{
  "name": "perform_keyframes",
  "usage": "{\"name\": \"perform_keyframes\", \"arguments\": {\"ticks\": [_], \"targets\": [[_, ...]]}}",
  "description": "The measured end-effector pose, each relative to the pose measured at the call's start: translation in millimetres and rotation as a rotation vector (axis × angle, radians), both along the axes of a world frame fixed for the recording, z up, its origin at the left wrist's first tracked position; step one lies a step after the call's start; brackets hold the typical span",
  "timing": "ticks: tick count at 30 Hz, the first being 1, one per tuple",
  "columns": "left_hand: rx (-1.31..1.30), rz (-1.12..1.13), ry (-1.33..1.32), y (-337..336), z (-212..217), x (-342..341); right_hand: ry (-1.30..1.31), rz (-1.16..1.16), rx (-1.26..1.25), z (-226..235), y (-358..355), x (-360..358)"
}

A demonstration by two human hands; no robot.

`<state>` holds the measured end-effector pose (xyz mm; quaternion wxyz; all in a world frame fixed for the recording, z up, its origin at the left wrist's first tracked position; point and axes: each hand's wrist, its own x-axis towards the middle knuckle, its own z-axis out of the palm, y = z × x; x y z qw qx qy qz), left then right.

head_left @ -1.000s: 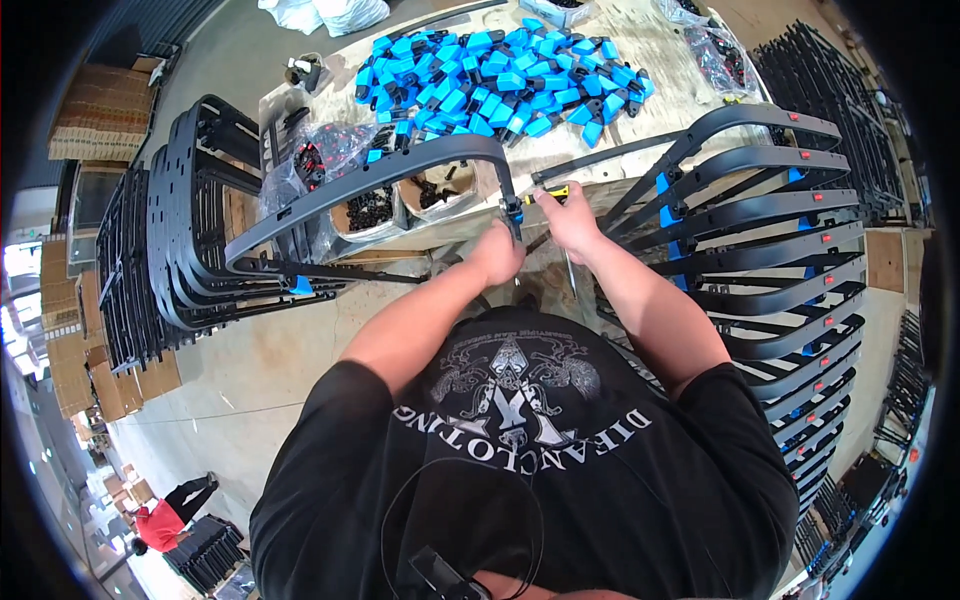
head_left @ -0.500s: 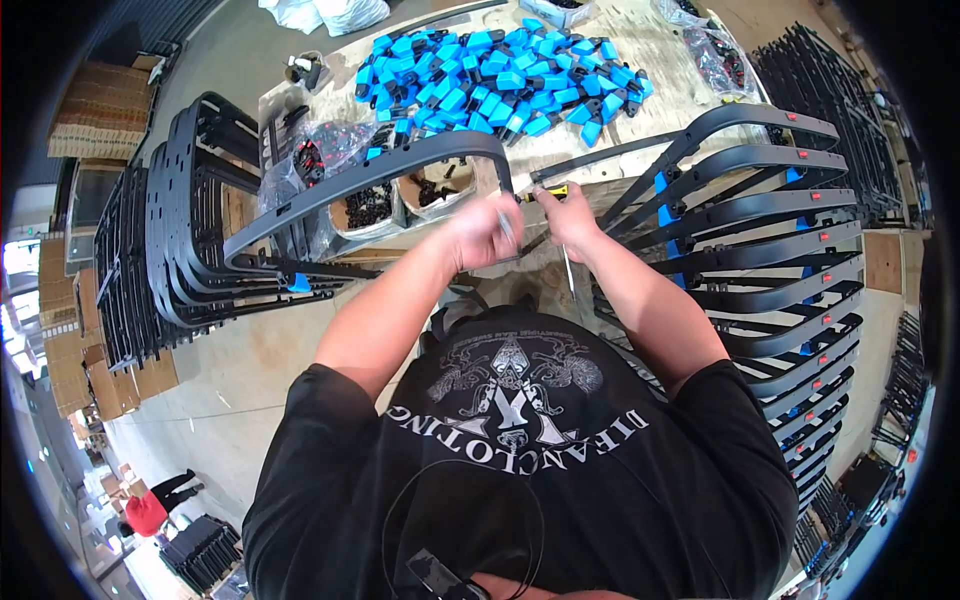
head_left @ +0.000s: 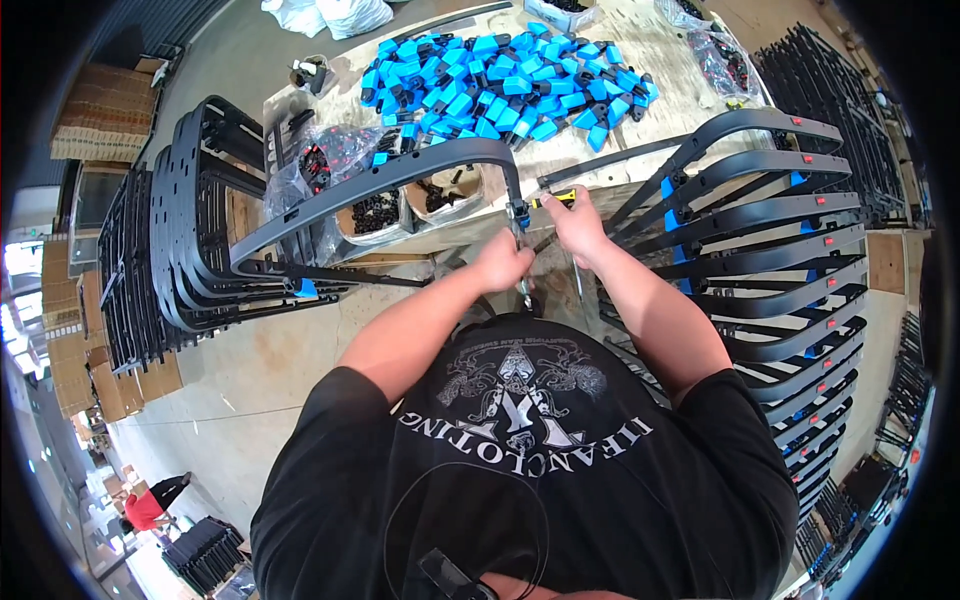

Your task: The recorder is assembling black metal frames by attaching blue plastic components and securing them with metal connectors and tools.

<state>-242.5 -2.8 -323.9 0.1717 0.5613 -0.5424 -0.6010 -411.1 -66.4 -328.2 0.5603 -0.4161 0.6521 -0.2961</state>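
A black curved metal frame [head_left: 370, 187] spans from the left toward my hands, its near end bending down in front of me. At that end, my left hand [head_left: 503, 262] is closed around a slim silver metal tool [head_left: 525, 292], perhaps a wrench; its upper tip meets the frame's end. Just to the right, my right hand [head_left: 580, 228] grips a tool with a yellow-and-black handle [head_left: 562, 199], its kind partly hidden by the fingers. Below that hand a thin metal rod [head_left: 579, 284] shows, and I cannot tell whether it belongs to the same tool.
A heap of blue-and-black plastic parts [head_left: 500, 85] covers the middle of the wooden table [head_left: 690, 110]. Boxes of small black parts [head_left: 376, 213] stand at its near edge. Black frames are stacked at right [head_left: 770, 245] and left [head_left: 180, 220]. A person in red [head_left: 146, 511] is far off lower left.
My left hand has come down from the frame's end, and its motion blur is gone; the silver tool now shows clearly. My right hand has shifted slightly right and down, still gripping the yellow-and-black tool.
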Motion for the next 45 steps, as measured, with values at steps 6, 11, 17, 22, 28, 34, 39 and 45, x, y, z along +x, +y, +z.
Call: {"name": "perform_keyframes", "arguments": {"ticks": [6,11,17,22,28,34,39,45], "targets": [[0.225,0.144,0.035,-18,3,-3,0.015,0.021,-0.077,1,2,-4],[-0.455,0.222,-0.419,18,-36,-11,-0.036,0.022,-0.046,22,4,8],[0.417,0.229,0.158,-18,41,-5,-0.004,0.000,-0.166,-9,2,-4],[-0.169,0.169,-0.038,3,-19,-12,0.022,0.029,-0.218,-13,3,-3],[0.052,0.159,-0.080,-16,25,-14,-0.078,-0.014,-0.249,-29,4,-10],[-0.201,0.155,-0.235,8,7,-13,-0.321,0.012,-0.131,-20,8,-10],[-0.201,0.153,-0.469,11,-9,-24,-0.343,0.165,-0.075,-76,39,-32],[-0.271,0.201,-0.570,16,-18,-22,-0.011,0.118,0.064,-15,68,-25]]}}
